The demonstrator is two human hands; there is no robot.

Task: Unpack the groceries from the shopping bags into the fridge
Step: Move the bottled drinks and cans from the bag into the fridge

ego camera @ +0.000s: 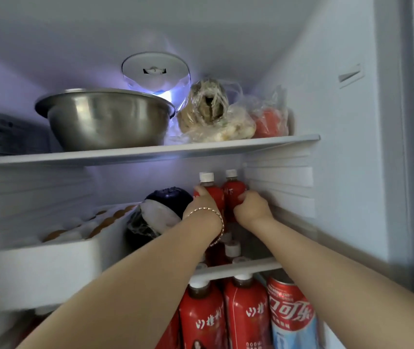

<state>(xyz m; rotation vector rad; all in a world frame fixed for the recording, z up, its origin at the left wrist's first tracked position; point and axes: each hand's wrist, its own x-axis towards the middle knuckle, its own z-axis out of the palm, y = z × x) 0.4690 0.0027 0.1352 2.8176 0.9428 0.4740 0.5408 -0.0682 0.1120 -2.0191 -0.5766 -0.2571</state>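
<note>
Both bare arms stretch forward into the fridge side by side, reaching to the far right of the white middle shelf (238, 269). The left hand (202, 205), a thin gold bracelet (206, 209) on its wrist, curls round the left red plastic bottle with a white cap (214, 193) — its grip is clenched on the bottle's shoulder. The right hand (252, 207) grasps the right red white-capped bottle (233, 191), fingers wrapped about its body, close to the ribbed right wall. Both bottles stand upright, just beside each other, far back on that shelf. Left of them lie a dark purple round thing in clear wrap (168, 197) and a white egg tray (37, 263). On the top shelf (150, 152) sit a round steel bowl (105, 119) and clear bags of food (216, 117) — near, below, stands a red cola can (291, 313).
</note>
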